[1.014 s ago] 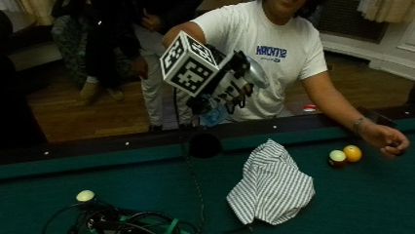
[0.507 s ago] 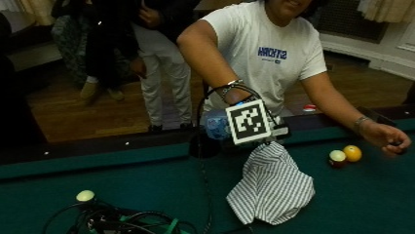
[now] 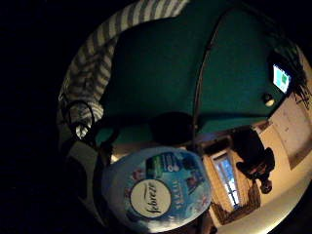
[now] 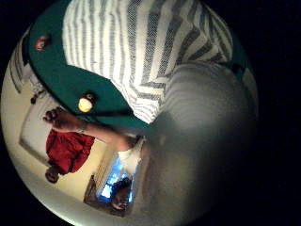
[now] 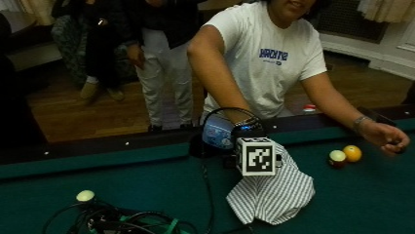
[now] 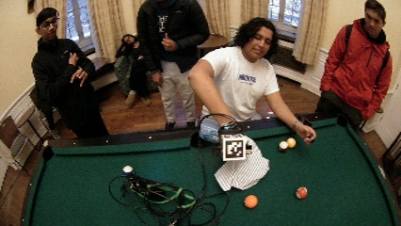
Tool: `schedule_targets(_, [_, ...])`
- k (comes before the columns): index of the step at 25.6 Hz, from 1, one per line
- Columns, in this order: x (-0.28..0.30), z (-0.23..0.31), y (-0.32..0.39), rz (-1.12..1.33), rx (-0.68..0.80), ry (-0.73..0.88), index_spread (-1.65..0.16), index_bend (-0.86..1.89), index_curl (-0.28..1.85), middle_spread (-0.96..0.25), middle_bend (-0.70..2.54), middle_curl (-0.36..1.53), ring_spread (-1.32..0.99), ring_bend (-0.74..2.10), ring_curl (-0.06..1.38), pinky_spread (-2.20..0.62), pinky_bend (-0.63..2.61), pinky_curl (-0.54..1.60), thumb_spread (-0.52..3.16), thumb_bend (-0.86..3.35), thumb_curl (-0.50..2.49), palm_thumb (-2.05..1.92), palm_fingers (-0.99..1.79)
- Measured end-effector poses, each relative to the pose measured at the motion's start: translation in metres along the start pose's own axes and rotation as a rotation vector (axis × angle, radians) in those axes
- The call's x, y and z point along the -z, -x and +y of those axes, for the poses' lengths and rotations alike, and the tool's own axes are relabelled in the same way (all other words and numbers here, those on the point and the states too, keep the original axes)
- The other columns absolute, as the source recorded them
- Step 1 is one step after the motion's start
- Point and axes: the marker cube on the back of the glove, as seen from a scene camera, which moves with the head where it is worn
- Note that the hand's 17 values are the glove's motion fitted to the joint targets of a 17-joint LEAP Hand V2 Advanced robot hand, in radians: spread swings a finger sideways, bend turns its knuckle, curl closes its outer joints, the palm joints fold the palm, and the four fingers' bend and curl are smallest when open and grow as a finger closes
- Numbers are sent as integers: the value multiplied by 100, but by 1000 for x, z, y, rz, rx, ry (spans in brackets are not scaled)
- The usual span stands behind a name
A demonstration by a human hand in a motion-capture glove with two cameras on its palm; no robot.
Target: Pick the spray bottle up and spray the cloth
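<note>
So far: you had the pale blue plastic spray bottle [image 5: 217, 132] lifted off the green felt pool table [image 5: 129, 175].
Left to do: whether any spray had reached the grey-and-white striped cloth [image 5: 272, 192] could not be told.
Bottle: held near the table's rail, just beside and above the cloth.
Cloth: it lay crumpled on the felt.
Hand: your black-gloved right hand [image 5: 243, 134] was curled round the bottle, arm angled down.
</note>
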Motion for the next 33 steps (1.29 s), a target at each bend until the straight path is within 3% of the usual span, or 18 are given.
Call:
schedule_targets(12, [2, 5, 3, -50, 34, -24, -25, 38, 60, -21, 70, 57, -20, 81, 49, -30, 50, 42, 39, -3, 82, 93, 139])
schedule_targets(25, [96, 99, 26, -418, 432, -347, -25, 37, 61, -21, 70, 57, -20, 81, 49, -30, 49, 42, 40, -3, 83, 93, 139])
schedule_targets(33, [125, 115, 59, -609, 697, -515, -26, 37, 61, -21, 70, 57, -20, 81, 49, -30, 49, 42, 39, -3, 83, 94, 139])
